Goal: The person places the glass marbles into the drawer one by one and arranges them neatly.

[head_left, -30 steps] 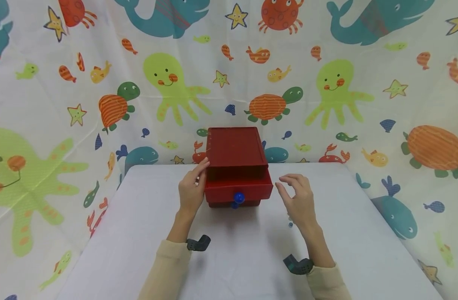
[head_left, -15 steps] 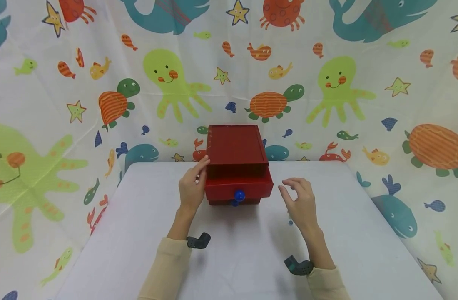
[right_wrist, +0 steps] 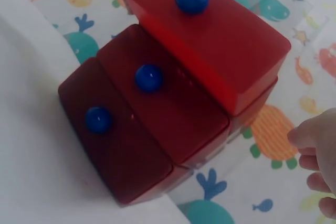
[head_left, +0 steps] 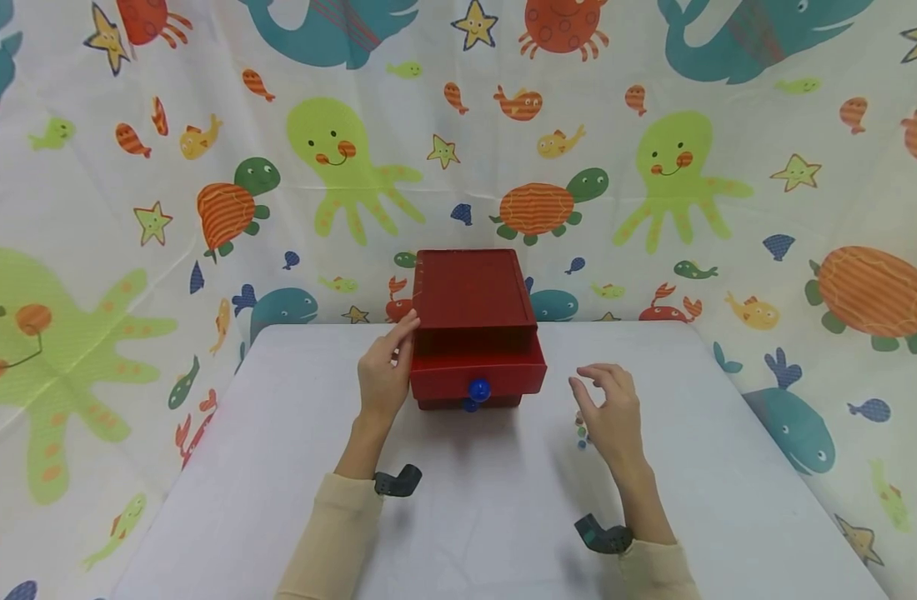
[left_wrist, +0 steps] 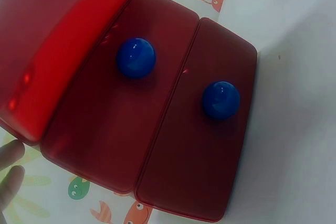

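Observation:
A small red chest of drawers (head_left: 469,287) stands at the table's far middle. Its top drawer (head_left: 443,384) is pulled out and has a blue knob (head_left: 479,390). Two lower drawers, each with a blue knob (left_wrist: 221,100), are closed in the left wrist view. My left hand (head_left: 382,383) rests its fingers against the chest's left side. To the right, my right hand (head_left: 614,417) hovers apart from the chest, thumb and fingers loosely bent with a gap between them. Several tiny coloured pieces (head_left: 582,432) lie beside it, partly hidden by the hand.
A white-covered table (head_left: 278,433) extends around the chest. Behind it hangs a cloth (head_left: 473,175) printed with sea animals. Each wrist carries a dark strapped device (head_left: 398,481).
My right hand has drifted right and slightly nearer me, away from the drawer, uncovering more of the tiny pieces. The left hand and chest stay in place.

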Tool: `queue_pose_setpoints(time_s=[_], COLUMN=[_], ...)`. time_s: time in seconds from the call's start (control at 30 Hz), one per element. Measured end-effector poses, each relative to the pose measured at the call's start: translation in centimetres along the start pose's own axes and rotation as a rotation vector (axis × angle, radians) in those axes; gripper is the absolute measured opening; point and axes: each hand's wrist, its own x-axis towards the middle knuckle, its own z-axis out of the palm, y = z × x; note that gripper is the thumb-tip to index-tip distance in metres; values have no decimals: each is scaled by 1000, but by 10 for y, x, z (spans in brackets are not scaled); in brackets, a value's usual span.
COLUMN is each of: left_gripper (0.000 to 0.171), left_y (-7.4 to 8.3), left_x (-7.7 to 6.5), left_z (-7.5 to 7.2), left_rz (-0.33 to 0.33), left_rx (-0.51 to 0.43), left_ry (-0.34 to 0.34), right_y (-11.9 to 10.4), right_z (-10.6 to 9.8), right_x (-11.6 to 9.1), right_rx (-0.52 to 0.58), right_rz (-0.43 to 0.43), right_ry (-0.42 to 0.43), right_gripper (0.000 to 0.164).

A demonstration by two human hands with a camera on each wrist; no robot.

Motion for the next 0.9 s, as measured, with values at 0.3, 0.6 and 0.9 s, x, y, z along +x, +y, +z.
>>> queue_pose_setpoints(time_s=[0.3, 0.6, 0.9], left_gripper=[33, 31, 32], left_y=[0, 1, 0], left_x=[0, 0, -1], left_z=[0, -1, 0], left_rz=[-8, -29, -10], left_rx=[5, 11, 2], left_ry=[1, -16, 1], right_y=[7, 13, 21], right_z=[-1, -2, 0], right_x=[-3, -6, -11], right_rx=[7, -12, -24], right_rz=[-6, 20, 57], right_ry=[19, 1, -17], right_gripper=[22, 22, 21])
